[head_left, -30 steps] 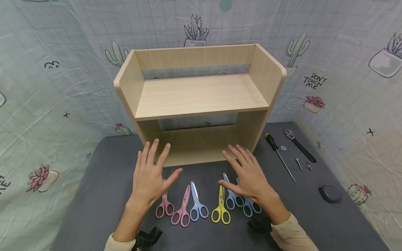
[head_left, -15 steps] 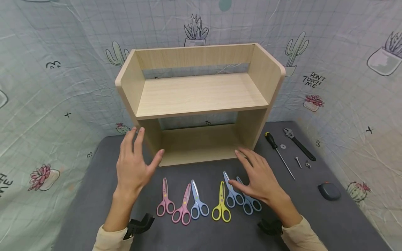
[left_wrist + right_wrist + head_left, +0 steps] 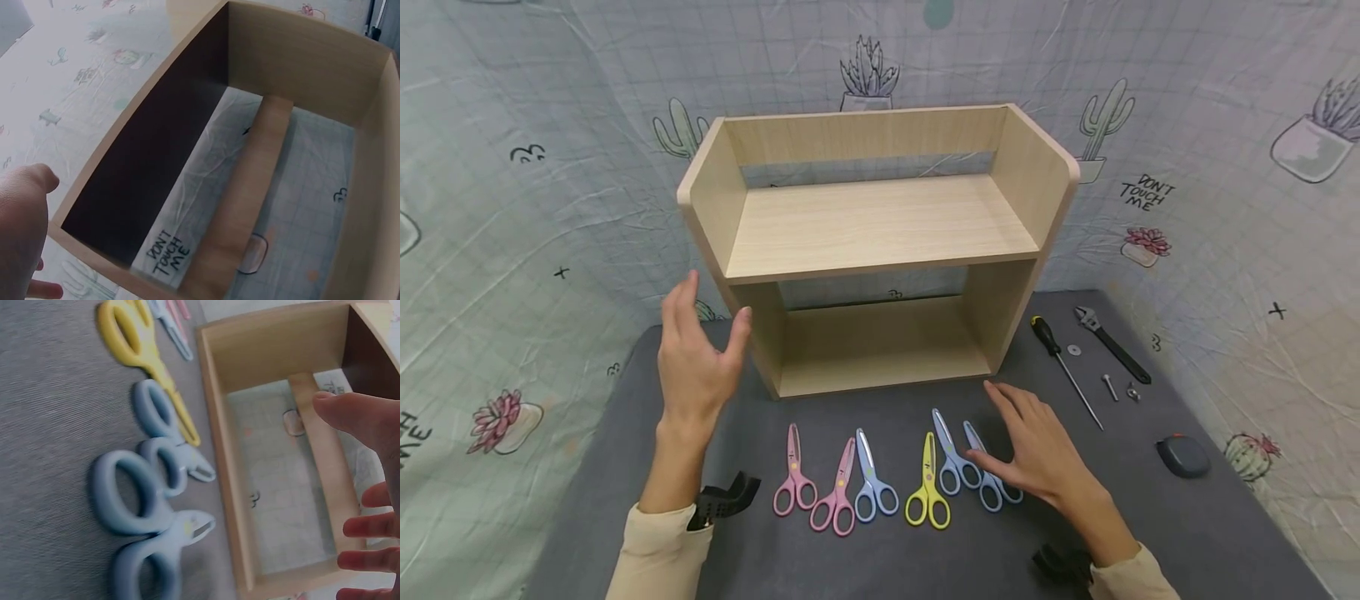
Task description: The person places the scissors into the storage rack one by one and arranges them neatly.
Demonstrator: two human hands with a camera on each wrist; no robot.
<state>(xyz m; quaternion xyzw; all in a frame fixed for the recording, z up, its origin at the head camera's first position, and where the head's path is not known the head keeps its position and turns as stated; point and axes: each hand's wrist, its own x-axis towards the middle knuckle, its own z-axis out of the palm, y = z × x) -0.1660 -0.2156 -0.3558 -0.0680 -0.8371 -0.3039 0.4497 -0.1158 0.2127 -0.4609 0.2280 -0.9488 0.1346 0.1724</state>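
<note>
A pale wooden two-tier shelf (image 3: 880, 229) stands on the dark grey table. My left hand (image 3: 696, 371) is raised beside its left side, fingers extended and thumb apart; in the left wrist view a gap shows between the thumb (image 3: 44, 178) and the shelf edge (image 3: 119, 134). Nothing is in that hand. My right hand (image 3: 1048, 446) hovers before the shelf's lower right corner, fingers loosely extended, holding nothing. It partly covers a blue pair of scissors (image 3: 991, 492). Beside that lie another blue pair (image 3: 955, 471) and a yellow pair of scissors (image 3: 928, 492).
Further left lie a light blue pair of scissors (image 3: 874, 492) and two pink pairs (image 3: 793, 483). At the right are a screwdriver (image 3: 1060, 354), an adjustable wrench (image 3: 1112, 343), a washer (image 3: 1074, 350), a bolt (image 3: 1109, 387), a small metal piece (image 3: 1133, 392) and a black rounded object (image 3: 1183, 457).
My left hand has moved left and away from me, from before the shelf to beside it. The right hand has shifted right and slightly nearer to me. The scissors stay put.
</note>
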